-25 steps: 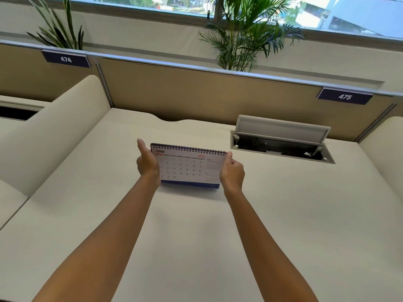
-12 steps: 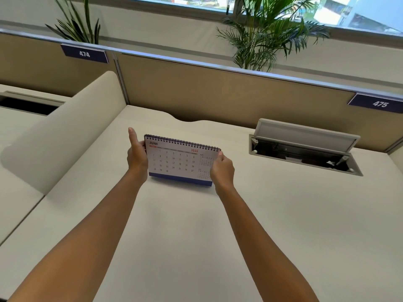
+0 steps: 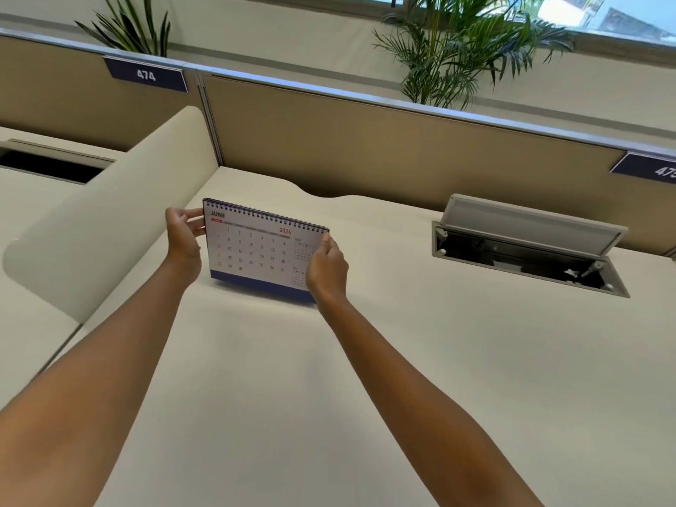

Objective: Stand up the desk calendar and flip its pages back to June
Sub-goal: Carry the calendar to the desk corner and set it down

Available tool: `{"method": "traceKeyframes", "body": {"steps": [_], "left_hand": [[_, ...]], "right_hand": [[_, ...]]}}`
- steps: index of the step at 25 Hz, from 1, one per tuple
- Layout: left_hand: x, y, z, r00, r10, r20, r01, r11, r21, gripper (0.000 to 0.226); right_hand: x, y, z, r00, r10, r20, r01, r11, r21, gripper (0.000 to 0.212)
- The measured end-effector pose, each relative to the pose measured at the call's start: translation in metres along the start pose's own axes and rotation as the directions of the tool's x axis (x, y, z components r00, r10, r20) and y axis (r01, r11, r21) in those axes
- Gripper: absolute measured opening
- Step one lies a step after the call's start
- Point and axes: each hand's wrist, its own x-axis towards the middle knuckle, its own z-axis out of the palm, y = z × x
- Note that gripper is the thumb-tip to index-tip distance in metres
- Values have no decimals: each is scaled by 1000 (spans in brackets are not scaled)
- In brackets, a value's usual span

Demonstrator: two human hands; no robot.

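Observation:
The desk calendar point(image 3: 256, 250) stands upright on the cream desk point(image 3: 402, 360), spiral binding on top, blue strip along its bottom. Its front page reads JUNE 2026. My left hand point(image 3: 183, 239) pinches the calendar's upper left edge with thumb and fingers. My right hand point(image 3: 326, 267) grips the right edge and hides the lower right corner. Both arms reach forward from the bottom of the view.
An open cable hatch point(image 3: 526, 247) with its lid raised sits in the desk to the right. A cream curved divider point(image 3: 109, 214) rises on the left, a tan partition point(image 3: 365, 148) runs across the back, with plants point(image 3: 457, 49) behind it.
The view has shifted, so the calendar sits further left in frame. My left hand has moved from a flat hold on the side to a pinch at the upper left corner. The calendar still shows June.

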Motion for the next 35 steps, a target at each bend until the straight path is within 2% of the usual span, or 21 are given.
{"method": "traceKeyframes", "body": {"steps": [8, 16, 20, 22, 25, 27, 30, 32, 35], "left_hand": [[22, -8, -23, 1000, -4, -25, 3, 999, -46, 32], [29, -8, -19, 998, 40, -49, -40, 999, -3, 27], [23, -14, -13, 992, 103, -74, -101, 995, 27, 14], [19, -15, -9, 987, 142, -73, -137, 987, 80, 21], [18, -17, -8, 982, 170, -85, -150, 966, 210, 49], [16, -18, -8, 973, 192, -127, -137, 925, 353, 60], [1, -28, -1, 922, 356, -153, -222, 810, 543, 63], [-14, -42, 3, 872, 478, -100, -306, 695, 650, 64], [-45, -62, 6, 792, 609, 43, -424, 497, 757, 62]], "right_hand": [[-1, 9, 28, 993, -77, 88, 70, 994, 80, 39], [-5, 12, 29, 980, -151, 127, 144, 988, 57, 37], [-7, 15, 31, 982, -150, 112, 145, 988, 51, 39], [-7, 15, 33, 988, -114, 107, 112, 993, 25, 47], [-3, 15, 31, 994, -36, 101, 39, 999, -28, 62], [0, 18, 26, 996, -28, 87, 32, 998, -55, 64], [2, 28, 14, 999, -50, 21, 53, 985, -165, 62], [1, 38, 0, 991, -134, -23, 124, 962, -245, 58], [-4, 61, -29, 939, -342, -41, 297, 863, -409, 53]]}}
